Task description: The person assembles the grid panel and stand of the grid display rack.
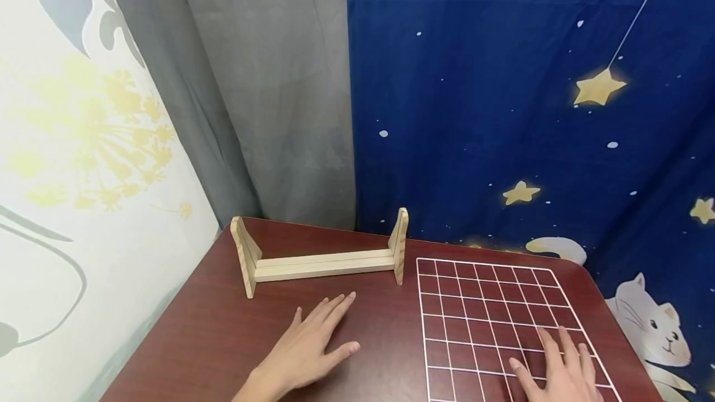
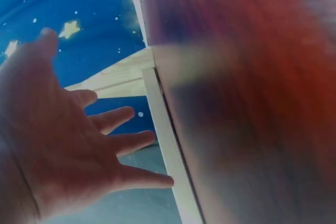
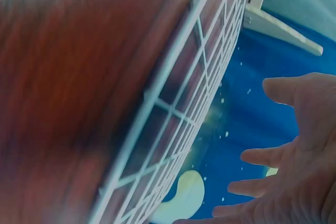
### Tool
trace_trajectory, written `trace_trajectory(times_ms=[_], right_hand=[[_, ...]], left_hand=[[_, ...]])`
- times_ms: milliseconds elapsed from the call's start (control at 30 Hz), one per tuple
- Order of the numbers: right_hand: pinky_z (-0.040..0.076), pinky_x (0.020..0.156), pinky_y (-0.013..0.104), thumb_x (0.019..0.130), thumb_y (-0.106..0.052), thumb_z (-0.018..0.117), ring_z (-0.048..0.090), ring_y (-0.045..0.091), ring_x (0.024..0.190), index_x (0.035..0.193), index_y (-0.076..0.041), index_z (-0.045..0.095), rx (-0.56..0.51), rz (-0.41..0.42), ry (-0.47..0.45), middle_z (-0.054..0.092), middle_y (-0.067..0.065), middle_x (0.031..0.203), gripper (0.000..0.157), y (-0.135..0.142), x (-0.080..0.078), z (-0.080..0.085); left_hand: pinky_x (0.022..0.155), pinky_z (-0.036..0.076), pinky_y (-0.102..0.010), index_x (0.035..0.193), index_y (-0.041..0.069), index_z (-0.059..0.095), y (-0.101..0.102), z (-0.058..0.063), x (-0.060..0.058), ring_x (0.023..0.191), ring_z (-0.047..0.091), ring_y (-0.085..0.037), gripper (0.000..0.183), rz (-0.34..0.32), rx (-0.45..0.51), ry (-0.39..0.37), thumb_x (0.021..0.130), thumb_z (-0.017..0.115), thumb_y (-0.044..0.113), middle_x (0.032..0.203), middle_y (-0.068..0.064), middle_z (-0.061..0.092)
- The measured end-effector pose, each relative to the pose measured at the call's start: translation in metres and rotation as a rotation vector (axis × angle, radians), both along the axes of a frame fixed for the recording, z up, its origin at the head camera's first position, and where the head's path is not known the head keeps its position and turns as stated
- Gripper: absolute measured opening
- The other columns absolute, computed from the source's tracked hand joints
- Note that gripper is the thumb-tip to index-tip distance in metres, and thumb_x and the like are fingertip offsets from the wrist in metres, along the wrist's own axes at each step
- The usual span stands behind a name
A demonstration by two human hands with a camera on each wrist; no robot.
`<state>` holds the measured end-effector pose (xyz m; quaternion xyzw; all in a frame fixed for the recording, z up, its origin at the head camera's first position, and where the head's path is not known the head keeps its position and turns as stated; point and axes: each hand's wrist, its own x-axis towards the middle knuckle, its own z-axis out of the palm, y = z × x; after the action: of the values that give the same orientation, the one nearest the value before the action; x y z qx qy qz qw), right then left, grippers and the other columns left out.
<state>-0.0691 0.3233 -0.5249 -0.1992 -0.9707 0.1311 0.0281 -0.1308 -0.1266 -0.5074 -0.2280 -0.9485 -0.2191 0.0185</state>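
Straight, spread fingers show on my left hand [image 1: 310, 343], which holds nothing and is just in front of a pale wooden stand [image 1: 329, 267]. Two upright end pieces and a long crossbar make up that stand. My right hand [image 1: 561, 368] is over the right part of a white wire grid panel [image 1: 469, 327], fingers apart and nothing gripped. In the right wrist view the hand [image 3: 304, 166] appears raised off the grid's wires [image 3: 173, 108]. The left wrist view shows the left palm [image 2: 68, 140] apart from the tabletop, with the crossbar [image 2: 168, 140] beyond.
Stand and grid both lie on a dark red-brown table [image 1: 195, 340]. A grey curtain [image 1: 279, 79] and a blue star-patterned curtain [image 1: 475, 110] hang behind its back edge. To the left is a white patterned wall covering [image 1: 100, 234].
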Motion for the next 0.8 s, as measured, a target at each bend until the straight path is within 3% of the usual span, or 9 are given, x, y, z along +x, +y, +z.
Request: trace_trajectory(times_ms=[167, 333, 467, 567, 667, 800], right_hand=[[0.026, 0.113, 0.085, 0.088, -0.072, 0.069, 0.016, 0.063, 0.148, 0.154, -0.001, 0.037, 0.015, -0.039, -0.047, 0.024, 0.035, 0.161, 0.102, 0.016, -0.004, 0.012], [0.025, 0.109, 0.088, 0.086, -0.082, 0.064, 0.013, 0.062, 0.148, 0.154, -0.001, 0.037, 0.017, -0.08, -0.162, 0.026, 0.035, 0.159, 0.11, 0.026, -0.009, 0.021], [0.023, 0.109, 0.089, 0.086, -0.087, 0.058, 0.015, 0.063, 0.145, 0.154, -0.001, 0.036, 0.029, -0.054, -0.205, 0.027, 0.038, 0.156, 0.113, 0.033, -0.012, 0.027], [0.026, 0.106, 0.09, 0.087, -0.089, 0.053, 0.018, 0.065, 0.142, 0.157, 0.0, 0.032, 0.029, -0.025, -0.224, 0.027, 0.041, 0.155, 0.115, 0.043, -0.014, 0.031], [0.031, 0.103, 0.089, 0.088, -0.088, 0.052, 0.024, 0.066, 0.138, 0.158, 0.002, 0.028, 0.031, -0.02, -0.247, 0.028, 0.043, 0.154, 0.116, 0.052, -0.018, 0.032], [0.034, 0.102, 0.086, 0.09, -0.085, 0.053, 0.028, 0.066, 0.135, 0.156, 0.005, 0.031, 0.042, -0.022, -0.259, 0.03, 0.044, 0.152, 0.114, 0.056, -0.022, 0.033]], left_hand=[[0.114, 0.033, -0.08, 0.168, 0.042, 0.02, 0.006, 0.003, -0.007, 0.157, 0.037, -0.041, 0.071, -0.033, 0.026, -0.045, 0.106, 0.035, 0.072, 0.169, -0.005, 0.043], [0.114, 0.046, -0.064, 0.169, 0.035, 0.022, 0.011, 0.009, -0.019, 0.15, 0.05, -0.029, 0.075, -0.08, 0.052, -0.042, 0.106, 0.047, 0.065, 0.165, -0.002, 0.049], [0.11, 0.054, -0.05, 0.169, 0.035, 0.024, 0.017, 0.015, -0.028, 0.143, 0.058, -0.02, 0.074, -0.089, 0.064, -0.038, 0.105, 0.053, 0.061, 0.16, 0.0, 0.054], [0.109, 0.055, -0.049, 0.168, 0.035, 0.028, 0.026, 0.018, -0.034, 0.14, 0.061, -0.02, 0.072, -0.091, 0.085, -0.047, 0.105, 0.052, 0.062, 0.157, 0.001, 0.059], [0.103, 0.057, -0.047, 0.167, 0.03, 0.032, 0.038, 0.021, -0.039, 0.129, 0.068, -0.02, 0.07, -0.112, 0.133, -0.071, 0.106, 0.053, 0.059, 0.146, 0.003, 0.068], [0.091, 0.061, -0.037, 0.165, 0.028, 0.034, 0.058, 0.024, -0.042, 0.104, 0.076, -0.008, 0.068, -0.157, 0.236, -0.146, 0.106, 0.055, 0.056, 0.124, 0.006, 0.078]])
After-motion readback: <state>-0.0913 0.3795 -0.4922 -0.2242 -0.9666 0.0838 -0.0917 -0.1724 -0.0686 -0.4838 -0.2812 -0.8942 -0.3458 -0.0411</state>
